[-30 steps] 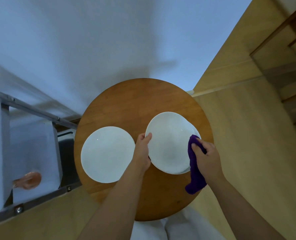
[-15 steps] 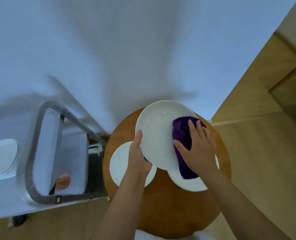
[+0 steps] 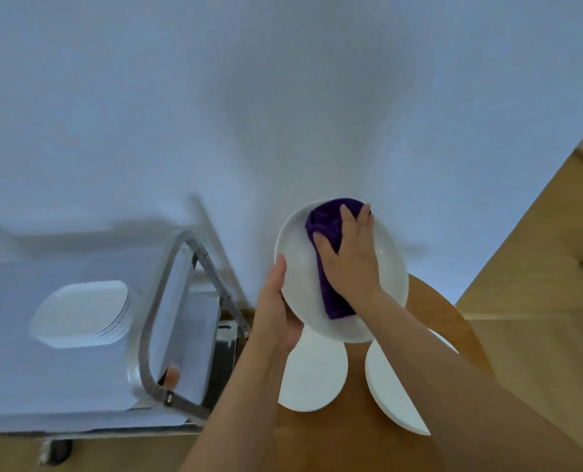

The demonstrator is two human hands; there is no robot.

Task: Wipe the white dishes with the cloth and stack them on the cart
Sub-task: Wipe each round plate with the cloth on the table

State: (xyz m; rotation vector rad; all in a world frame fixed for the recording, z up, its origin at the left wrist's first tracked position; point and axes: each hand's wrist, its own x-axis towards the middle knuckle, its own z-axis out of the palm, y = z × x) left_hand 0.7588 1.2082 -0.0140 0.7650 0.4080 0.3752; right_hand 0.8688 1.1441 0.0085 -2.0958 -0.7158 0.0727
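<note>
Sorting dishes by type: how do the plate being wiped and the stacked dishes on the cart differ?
The held plate is round, the cart stack squarish with rounded corners. The plate is single, lifted and tilted between left hand and cloth; the stack lies flat, several high. Both are white.

A dining or restaurant service area: round wooden table (image 3: 433, 321) at five o'clock, steel-framed cart (image 3: 167, 301) stacked with white square plates (image 3: 82, 315) at nine o'clock.

Plate lifted off the counter, cloth now pressed flat on it

A second ago the plate (image 3: 296, 277) lay on the counter (image 3: 433, 315); now the left hand (image 3: 276, 311) holds it tilted above the counter, and the right hand (image 3: 351, 257) has moved the purple cloth (image 3: 327, 233) from the plate's near rim to its far rim.
</note>
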